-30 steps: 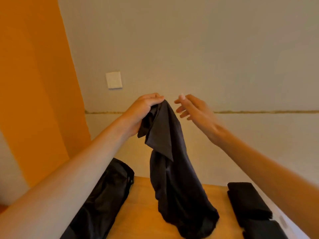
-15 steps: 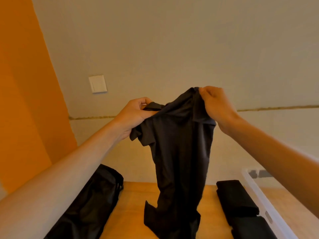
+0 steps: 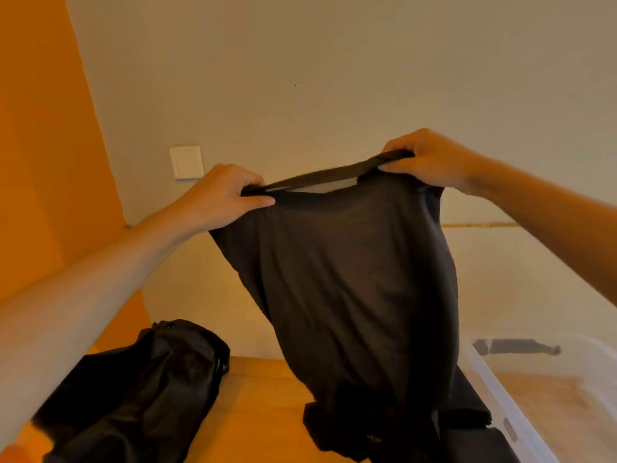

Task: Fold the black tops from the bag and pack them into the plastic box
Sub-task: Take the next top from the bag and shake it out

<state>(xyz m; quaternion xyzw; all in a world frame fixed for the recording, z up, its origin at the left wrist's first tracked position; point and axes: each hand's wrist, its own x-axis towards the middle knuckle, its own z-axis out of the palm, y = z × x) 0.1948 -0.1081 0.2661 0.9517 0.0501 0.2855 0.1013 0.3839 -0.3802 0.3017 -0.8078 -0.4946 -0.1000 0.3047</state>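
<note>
The left hand (image 3: 227,195) and right hand (image 3: 430,162) each pinch one end of the black top's (image 3: 350,279) neckline. The top hangs between them, its hem bunched on the tabletop (image 3: 260,402). It likely folds best if the neckline is pulled taut and level, then lowered flat. Left of the top slumps the black bag (image 3: 140,389). Right of it stands the plastic box (image 3: 494,392), with folded tops (image 3: 470,406) between. Behind it is a pale wall (image 3: 334,78) with a switch (image 3: 186,162).

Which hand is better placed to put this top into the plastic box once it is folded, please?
Probably the right hand: it grips the black top on the side where the plastic box stands. The left hand holds the other end, on the bag side.
</note>
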